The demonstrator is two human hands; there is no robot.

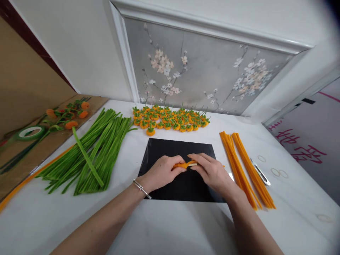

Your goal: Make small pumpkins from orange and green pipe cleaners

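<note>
The right hand (212,171) partly hides a pale stick (193,164).

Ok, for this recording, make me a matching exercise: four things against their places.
1. Green chenille stems
2. Black board
3. Orange chenille piece
4. Persimmon-shaped ornaments

A. Held between left hand and right hand
B. Clustered near the wall
C. Left of the board
D. Beneath both hands

Pairs: 1-C, 2-D, 3-A, 4-B
</note>
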